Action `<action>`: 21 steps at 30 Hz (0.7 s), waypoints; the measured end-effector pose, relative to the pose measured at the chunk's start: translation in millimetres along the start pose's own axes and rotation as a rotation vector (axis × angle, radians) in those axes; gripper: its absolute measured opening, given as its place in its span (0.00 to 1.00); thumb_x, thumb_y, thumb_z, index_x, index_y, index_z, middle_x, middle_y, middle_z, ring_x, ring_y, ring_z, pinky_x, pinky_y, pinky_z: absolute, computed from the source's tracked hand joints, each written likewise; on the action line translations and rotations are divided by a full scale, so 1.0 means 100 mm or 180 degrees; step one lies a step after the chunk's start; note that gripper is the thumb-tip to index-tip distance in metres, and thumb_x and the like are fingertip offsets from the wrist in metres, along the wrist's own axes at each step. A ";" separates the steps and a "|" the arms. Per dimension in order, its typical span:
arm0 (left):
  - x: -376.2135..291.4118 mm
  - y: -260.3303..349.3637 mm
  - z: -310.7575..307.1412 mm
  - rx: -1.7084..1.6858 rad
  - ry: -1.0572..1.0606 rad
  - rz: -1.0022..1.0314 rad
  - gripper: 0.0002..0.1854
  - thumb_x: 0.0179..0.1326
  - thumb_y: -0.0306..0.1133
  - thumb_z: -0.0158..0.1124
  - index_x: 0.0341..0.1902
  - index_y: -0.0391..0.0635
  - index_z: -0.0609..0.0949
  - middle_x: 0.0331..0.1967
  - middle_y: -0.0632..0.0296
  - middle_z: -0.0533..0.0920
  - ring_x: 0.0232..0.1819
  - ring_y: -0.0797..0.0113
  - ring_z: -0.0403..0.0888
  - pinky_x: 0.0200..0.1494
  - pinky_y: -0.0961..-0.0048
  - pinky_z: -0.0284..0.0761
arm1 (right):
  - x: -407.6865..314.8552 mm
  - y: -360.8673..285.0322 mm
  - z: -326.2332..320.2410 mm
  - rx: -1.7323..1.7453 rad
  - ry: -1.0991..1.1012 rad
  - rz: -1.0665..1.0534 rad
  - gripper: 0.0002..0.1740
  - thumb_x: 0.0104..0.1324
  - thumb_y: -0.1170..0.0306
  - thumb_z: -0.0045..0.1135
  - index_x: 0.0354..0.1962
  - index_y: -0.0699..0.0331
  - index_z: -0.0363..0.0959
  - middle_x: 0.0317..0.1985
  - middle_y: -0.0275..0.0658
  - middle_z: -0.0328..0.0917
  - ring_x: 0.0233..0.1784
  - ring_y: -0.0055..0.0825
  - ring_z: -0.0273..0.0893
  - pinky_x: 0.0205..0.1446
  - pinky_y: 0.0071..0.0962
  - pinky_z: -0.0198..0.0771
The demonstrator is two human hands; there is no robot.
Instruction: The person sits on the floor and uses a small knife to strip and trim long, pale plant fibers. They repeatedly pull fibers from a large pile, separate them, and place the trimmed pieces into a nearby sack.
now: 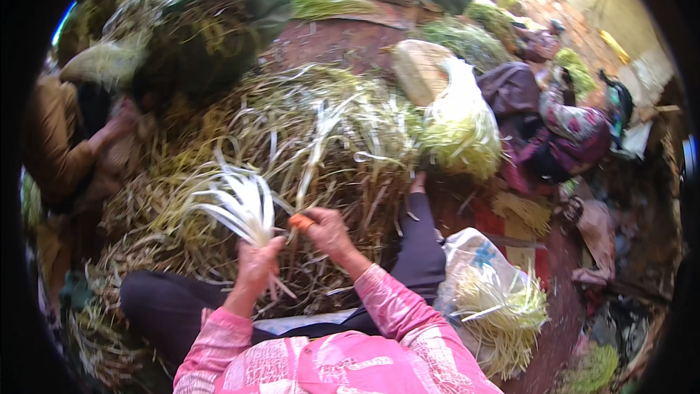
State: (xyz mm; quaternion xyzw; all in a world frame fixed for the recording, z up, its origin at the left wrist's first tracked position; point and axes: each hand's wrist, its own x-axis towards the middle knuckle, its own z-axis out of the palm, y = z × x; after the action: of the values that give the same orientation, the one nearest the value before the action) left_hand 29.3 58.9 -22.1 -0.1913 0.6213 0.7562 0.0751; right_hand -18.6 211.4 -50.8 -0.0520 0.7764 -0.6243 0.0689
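Upright in my left hand [258,262] is a bunch of pale white-green leaf stalks [249,210], fanned out above the fist with its thin ends poking out below. My right hand [331,232] is just beside it, fingers curled, with an orange wrap [301,222] on a finger. Thin strands cross at the right fingertips; blur hides whether they are gripped. Beyond both hands spreads a large heap of loose, partly dried leaves [262,137], yellow-green and brown. My outstretched leg [418,235] borders the heap on the right.
A bundle of pale stalks [465,120] leans against a wooden block [421,71]. Another bundle [500,312] lies on a white sack [470,251] at my right. Other people sit at left [60,142] and right [569,120]. A dark green sack [229,11] stands at the back left.
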 end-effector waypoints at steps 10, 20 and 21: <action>0.08 0.04 -0.07 -0.0374 -0.0282 -0.0081 0.07 0.51 0.24 0.62 0.34 0.40 0.75 0.17 0.66 0.75 0.08 0.81 0.65 0.09 0.85 0.59 | -0.29 -0.14 0.11 -0.0342 -0.0538 -0.0340 0.09 0.55 0.68 0.61 0.30 0.67 0.77 0.19 0.42 0.74 0.22 0.19 0.70 0.27 0.22 0.66; 0.04 0.09 -0.01 -0.0555 -0.0452 -0.0009 0.08 0.50 0.23 0.62 0.35 0.40 0.74 0.17 0.67 0.74 0.10 0.81 0.66 0.11 0.85 0.60 | -0.41 -0.05 0.19 0.0137 0.0140 -0.0498 0.09 0.56 0.70 0.58 0.31 0.68 0.76 0.24 0.44 0.76 0.24 0.26 0.73 0.28 0.25 0.66; 0.04 0.09 -0.02 -0.0650 -0.0389 -0.0020 0.09 0.50 0.23 0.62 0.35 0.41 0.74 0.17 0.67 0.74 0.10 0.81 0.66 0.11 0.84 0.60 | -0.43 -0.07 0.20 0.0200 0.0117 -0.0412 0.08 0.56 0.70 0.57 0.31 0.68 0.76 0.24 0.44 0.76 0.24 0.25 0.74 0.28 0.25 0.66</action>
State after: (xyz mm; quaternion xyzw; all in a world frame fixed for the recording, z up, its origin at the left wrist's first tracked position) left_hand 23.0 54.4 -15.8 -0.1534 0.5346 0.8256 0.0954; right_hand 27.7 197.4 -46.3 -0.0884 0.7525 -0.6524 0.0157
